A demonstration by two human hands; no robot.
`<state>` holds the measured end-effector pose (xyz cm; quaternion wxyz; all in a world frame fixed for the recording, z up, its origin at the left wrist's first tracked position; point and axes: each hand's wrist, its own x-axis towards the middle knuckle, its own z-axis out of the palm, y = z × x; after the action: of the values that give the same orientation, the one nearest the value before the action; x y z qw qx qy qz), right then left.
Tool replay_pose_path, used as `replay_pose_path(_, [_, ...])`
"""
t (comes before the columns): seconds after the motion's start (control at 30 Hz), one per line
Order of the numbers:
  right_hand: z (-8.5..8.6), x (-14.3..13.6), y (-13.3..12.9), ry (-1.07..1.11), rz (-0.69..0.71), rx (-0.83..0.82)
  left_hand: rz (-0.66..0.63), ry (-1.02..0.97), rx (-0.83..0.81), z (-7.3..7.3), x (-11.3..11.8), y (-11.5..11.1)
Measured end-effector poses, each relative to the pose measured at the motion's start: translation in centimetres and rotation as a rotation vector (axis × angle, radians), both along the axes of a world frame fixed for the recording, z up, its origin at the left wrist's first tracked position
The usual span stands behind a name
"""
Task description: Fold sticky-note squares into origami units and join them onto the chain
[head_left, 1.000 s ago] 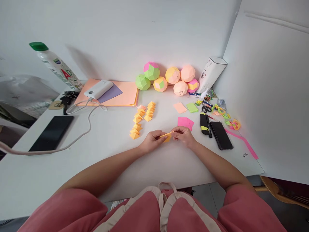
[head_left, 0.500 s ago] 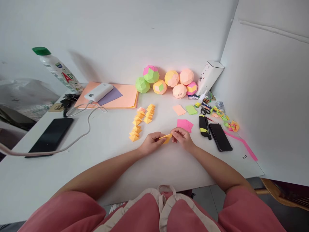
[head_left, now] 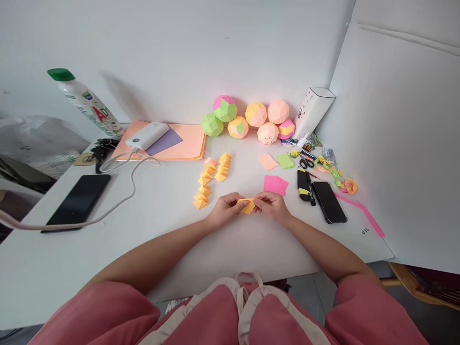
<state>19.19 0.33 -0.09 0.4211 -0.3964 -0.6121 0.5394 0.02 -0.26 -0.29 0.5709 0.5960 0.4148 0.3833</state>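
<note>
Between my hands, low over the white table, is a folded piece of orange paper [head_left: 247, 206]. My left hand [head_left: 226, 209] pinches its left side, thumb on top. On the right side, my right hand [head_left: 272, 206] grips it with thumb and fingers. Two rows of folded orange paper units [head_left: 203, 190] stand to the left of my hands, with a pale pink one [head_left: 211, 161] at the far end of one row. Just beyond my right hand lie pink paper squares [head_left: 275, 185]. Farther back are peach paper squares [head_left: 268, 162] and green paper squares [head_left: 285, 161].
Several paper balls [head_left: 225, 109] sit along the wall. At right are a black phone [head_left: 329, 202], a utility knife [head_left: 304, 185], scissors [head_left: 306, 163] and a white box [head_left: 314, 112]. On the left, a power bank [head_left: 147, 136] with a cable, a tablet [head_left: 79, 201] and a bottle [head_left: 86, 103].
The orange paper has turned flatter, showing more of its face. My right fingers have shifted from its raised corner to grip its right side. The view has shifted slightly.
</note>
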Motion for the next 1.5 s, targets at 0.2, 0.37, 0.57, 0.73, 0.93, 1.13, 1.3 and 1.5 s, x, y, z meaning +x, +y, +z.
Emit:
replay_pose_path(0.2, [0.08, -0.14, -0.19, -0.055, -0.01, -0.039, -0.03, -0.026, -0.03, -0.2, 0.15, 0.06])
replay_pose_path(0.37, [-0.03, -0.01, -0.04, -0.068, 0.04, -0.05, -0.038, 0.019, 0.038, -0.3, 0.01, 0.14])
replay_pose_path(0.57, [-0.21, 0.04, 0.0, -0.057, 0.059, -0.052, -0.048, 0.014, 0.059, -0.24, -0.07, 0.18])
replay_pose_path(0.73, [-0.02, 0.02, -0.06, -0.066, 0.05, -0.04, -0.055, -0.011, 0.051, 0.2, -0.01, 0.06])
replay_pose_path(0.93, [0.08, -0.06, -0.11, -0.086, 0.039, -0.034, -0.062, 0.021, 0.07, 0.41, -0.14, 0.04])
replay_pose_path(1.13, [0.19, -0.09, -0.11, -0.099, 0.02, -0.032, -0.041, 0.058, 0.101, 0.52, -0.24, -0.07])
replay_pose_path(1.3, [0.19, -0.28, -0.28, -0.087, 0.031, -0.066, -0.002, -0.034, 0.054, 0.23, 0.11, -0.16])
replay_pose_path(1.5, [0.01, -0.42, -0.48, -0.074, 0.056, -0.078, -0.045, 0.017, 0.161, -0.17, 0.43, -0.25])
